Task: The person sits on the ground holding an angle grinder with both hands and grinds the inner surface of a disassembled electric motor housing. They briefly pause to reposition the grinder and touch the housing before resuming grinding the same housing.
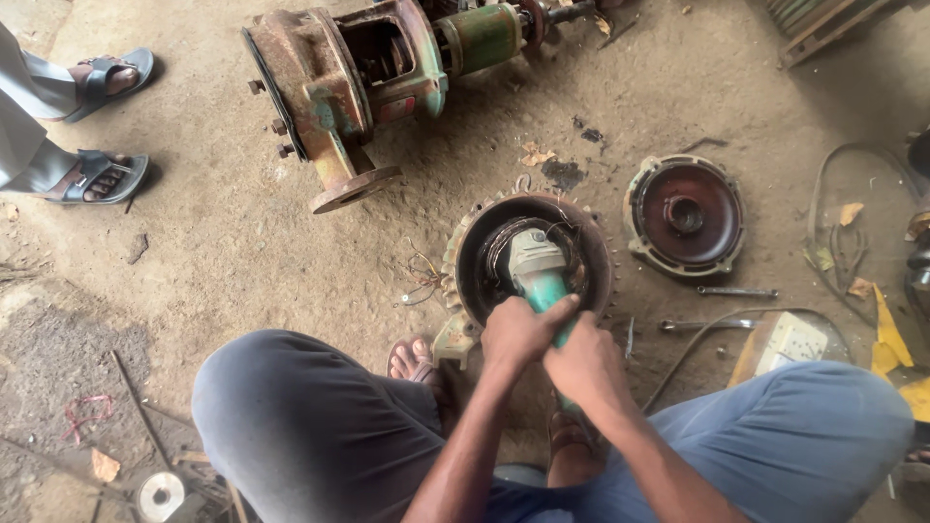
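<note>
Bare forearms, no sleeves visible, no gloves, no watch or rings seen. Left hand [521,332] and right hand [584,363] both bare. Trousers [310,426]: plain grey-blue cloth, loose over both knees; left leg looks darker, right leg lighter blue. Sandals [415,363] on bare feet, thin strap across the toes, between the knees.

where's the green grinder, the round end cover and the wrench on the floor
green grinder [531,260], head view, on its pale gear head inside the motor housing
round end cover [685,215], head view, on its dark red inner face
wrench [736,291], head view, on the middle of its shaft
</note>
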`<state>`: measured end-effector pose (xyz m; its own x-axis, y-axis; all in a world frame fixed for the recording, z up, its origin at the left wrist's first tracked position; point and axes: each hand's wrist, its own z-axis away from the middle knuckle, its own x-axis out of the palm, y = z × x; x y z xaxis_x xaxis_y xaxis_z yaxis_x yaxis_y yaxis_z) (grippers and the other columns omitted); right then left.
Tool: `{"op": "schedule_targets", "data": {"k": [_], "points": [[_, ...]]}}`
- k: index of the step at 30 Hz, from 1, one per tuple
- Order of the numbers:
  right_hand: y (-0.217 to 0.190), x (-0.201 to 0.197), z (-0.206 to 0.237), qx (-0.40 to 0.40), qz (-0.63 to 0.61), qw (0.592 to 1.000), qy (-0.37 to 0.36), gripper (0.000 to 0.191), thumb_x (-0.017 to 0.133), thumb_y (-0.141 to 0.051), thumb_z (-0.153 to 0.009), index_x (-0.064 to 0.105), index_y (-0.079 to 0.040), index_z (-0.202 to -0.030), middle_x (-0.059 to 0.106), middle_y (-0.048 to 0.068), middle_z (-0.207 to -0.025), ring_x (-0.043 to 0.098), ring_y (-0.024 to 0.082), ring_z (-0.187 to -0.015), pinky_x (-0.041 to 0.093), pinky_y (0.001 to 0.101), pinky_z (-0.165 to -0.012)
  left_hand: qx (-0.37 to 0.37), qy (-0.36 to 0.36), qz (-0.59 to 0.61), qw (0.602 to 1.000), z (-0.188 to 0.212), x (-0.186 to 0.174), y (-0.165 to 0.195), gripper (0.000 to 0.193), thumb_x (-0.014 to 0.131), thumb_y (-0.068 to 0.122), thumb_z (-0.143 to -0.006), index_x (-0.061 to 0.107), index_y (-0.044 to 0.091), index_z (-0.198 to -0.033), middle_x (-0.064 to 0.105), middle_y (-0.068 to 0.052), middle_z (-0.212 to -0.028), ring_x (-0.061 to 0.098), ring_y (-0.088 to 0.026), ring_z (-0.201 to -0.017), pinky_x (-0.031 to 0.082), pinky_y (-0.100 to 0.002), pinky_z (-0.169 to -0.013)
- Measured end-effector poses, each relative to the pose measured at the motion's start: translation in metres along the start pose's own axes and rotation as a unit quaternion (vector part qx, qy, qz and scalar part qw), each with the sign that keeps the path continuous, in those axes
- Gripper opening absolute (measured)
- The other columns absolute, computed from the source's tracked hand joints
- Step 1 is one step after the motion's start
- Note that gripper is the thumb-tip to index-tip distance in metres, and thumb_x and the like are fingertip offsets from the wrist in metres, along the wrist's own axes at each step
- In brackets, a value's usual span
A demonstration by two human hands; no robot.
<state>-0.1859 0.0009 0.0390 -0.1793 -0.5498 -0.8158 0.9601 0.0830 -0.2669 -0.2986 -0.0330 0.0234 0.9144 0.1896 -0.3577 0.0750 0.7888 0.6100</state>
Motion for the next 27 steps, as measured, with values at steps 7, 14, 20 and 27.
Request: {"op": "schedule_targets", "data": {"k": [7, 14, 20, 27], "points": [[0.001, -0.004, 0.003, 0.012, -0.007, 1.0, -0.013, 0.06, 0.07, -0.03, -0.083, 0.053, 0.009, -0.124, 0.069, 0.035, -0.107, 0.067, 0.05, -0.107, 0.053, 0.0551, -0.094, 0.007, 0.0, -0.003, 1.0, 0.0, 0.004, 0.0, 0.084, 0.069, 0.073, -0.075, 0.077, -0.008, -0.096, 0.075, -0.03, -0.097, 0.076, -0.04, -0.097, 0.056, -0.046, -0.09], [0.0, -0.009, 0.016, 0.001, -0.006, 1.0, -0.017, 0.063, 0.073, -0.032, -0.082, 0.053, 0.01, -0.125, 0.067, 0.036, -0.11, 0.066, 0.05, -0.11, 0.053, 0.0546, -0.095, 0.023, 0.014, -0.011, 1.0, 0.01, 0.007, -0.008, 0.087, 0.068, 0.074, -0.076, 0.075, -0.01, -0.097, 0.074, -0.031, -0.096, 0.074, -0.042, -0.097, 0.056, -0.047, -0.089], [0.006, -0.013, 0.027, -0.026, -0.013, 0.999, -0.016, 0.063, 0.073, -0.032, -0.081, 0.054, 0.008, -0.125, 0.068, 0.035, -0.111, 0.066, 0.049, -0.11, 0.053, 0.0543, -0.095, 0.027, 0.008, -0.012, 1.0, 0.017, 0.013, -0.013, 0.088, 0.067, 0.075, -0.074, 0.076, -0.01, -0.096, 0.074, -0.032, -0.095, 0.075, -0.042, -0.096, 0.056, -0.046, -0.088], [0.018, -0.018, 0.033, -0.038, -0.01, 0.999, -0.033, 0.071, 0.071, -0.029, -0.078, 0.048, 0.008, -0.134, 0.067, 0.036, -0.112, 0.065, 0.05, -0.111, 0.052, 0.0555, -0.096, 0.031, 0.018, -0.014, 0.999, 0.02, 0.025, -0.017, 0.089, 0.068, 0.076, -0.073, 0.075, -0.01, -0.093, 0.074, -0.031, -0.094, 0.076, -0.04, -0.094, 0.056, -0.046, -0.087]]}}
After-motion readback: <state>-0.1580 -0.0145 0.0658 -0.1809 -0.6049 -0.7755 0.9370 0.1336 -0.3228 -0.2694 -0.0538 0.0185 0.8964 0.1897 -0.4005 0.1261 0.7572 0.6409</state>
